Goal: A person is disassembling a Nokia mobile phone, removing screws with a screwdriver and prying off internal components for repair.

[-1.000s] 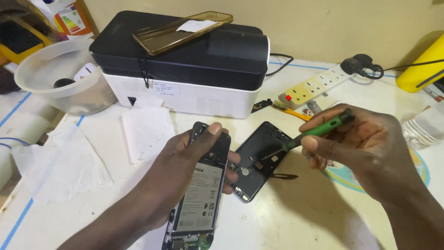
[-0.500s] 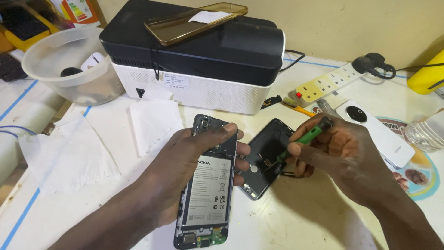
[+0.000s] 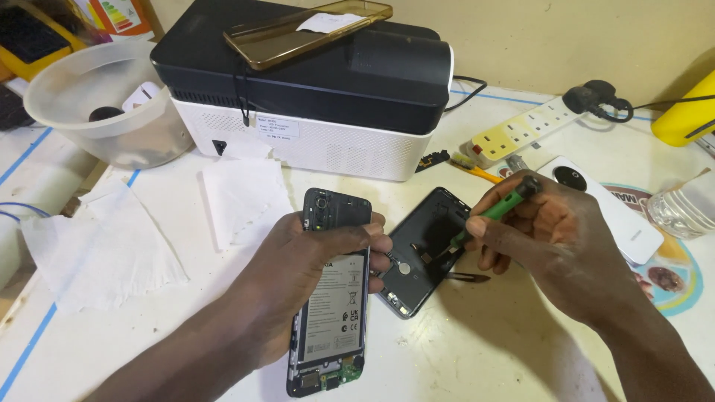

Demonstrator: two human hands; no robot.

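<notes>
Two hands grip: left hand point(image 3: 298, 272) an opened phone point(image 3: 331, 298), right hand point(image 3: 555, 238) a green screwdriver point(image 3: 495, 212); bowl point(image 3: 71, 126) holds a black disc point(image 3: 106, 115).

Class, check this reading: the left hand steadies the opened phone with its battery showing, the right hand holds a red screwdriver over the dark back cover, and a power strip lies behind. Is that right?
Not quite. In the head view the screwdriver in the right hand is green, not red. The rest stands: the left hand steadies the opened phone, the screwdriver's tip is over the dark back cover, and the power strip lies behind.

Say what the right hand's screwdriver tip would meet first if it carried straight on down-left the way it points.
Most likely the dark back cover: the right hand aims the green screwdriver at its inner face, though contact is unclear.
</notes>
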